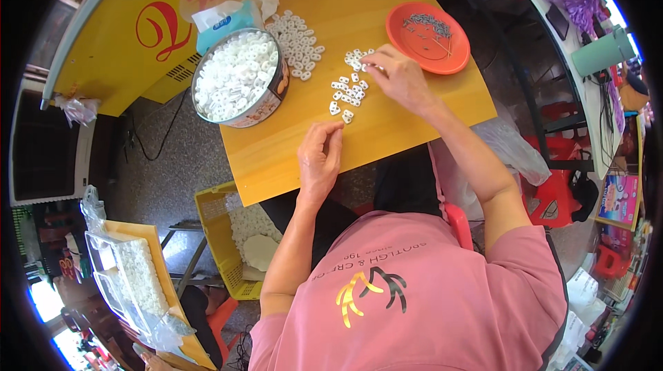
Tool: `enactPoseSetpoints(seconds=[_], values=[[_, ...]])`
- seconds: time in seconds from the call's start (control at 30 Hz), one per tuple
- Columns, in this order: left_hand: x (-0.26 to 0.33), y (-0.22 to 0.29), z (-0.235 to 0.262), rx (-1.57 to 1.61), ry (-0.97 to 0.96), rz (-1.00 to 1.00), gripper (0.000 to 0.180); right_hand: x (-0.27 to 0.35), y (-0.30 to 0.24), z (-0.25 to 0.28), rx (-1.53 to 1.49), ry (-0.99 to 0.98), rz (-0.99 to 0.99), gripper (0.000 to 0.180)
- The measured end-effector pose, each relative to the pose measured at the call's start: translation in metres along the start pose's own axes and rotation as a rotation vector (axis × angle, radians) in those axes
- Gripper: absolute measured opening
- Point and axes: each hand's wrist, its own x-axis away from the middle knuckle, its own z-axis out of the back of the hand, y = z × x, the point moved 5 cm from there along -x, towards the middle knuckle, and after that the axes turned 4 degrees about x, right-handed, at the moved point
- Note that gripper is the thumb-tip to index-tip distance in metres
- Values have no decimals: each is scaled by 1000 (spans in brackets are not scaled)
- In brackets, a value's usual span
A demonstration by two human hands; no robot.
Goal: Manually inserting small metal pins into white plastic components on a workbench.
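Fingers of right hand (399,77) pressed down, pinching among small white plastic pieces (349,88) scattered mid-table (400,126); left hand (320,157) near table edge, fingertips drawn together, possibly on one piece. Best kept low, picking one piece at a time, orange plate (428,37) of metal bits within reach. Hard to tell what sits between left fingertips; round tin (238,77) full of white pieces, clear box at top edge cut off.

We are in a small workshop doing piecework: our yellow desk (387,115) carries a round tin (238,77) heaped with small white plastic parts, an orange plate (428,36) of metal bits, and a yellow crate (221,233) below holds more.
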Motion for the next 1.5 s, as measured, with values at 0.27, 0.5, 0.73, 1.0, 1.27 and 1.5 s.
enactPoseSetpoints(seconds=[0.27, 0.5, 0.73, 1.0, 1.27, 1.5], values=[[-2, -3, 0, -9, -12, -23, 10, -9, -6, -9, 146, -71, 34, 13], [-1, -1, 0, 1, -20, -5, 11, -12, -10, -17, 164, -153, 53, 14], [-2, 2, -1, -8, -26, -28, 10, -3, 5, -4, -174, -164, -154, 19], [-1, 0, -4, -34, -30, -24, 10, 25, 15, 16, -148, -160, -319, 21], [0, -3, -5, -64, -27, -7, 9, 36, 24, 27, -1, -56, -252, 16], [-1, -2, -5, -67, -29, -9, 10, 24, 20, 21, 187, -13, -103, 18]])
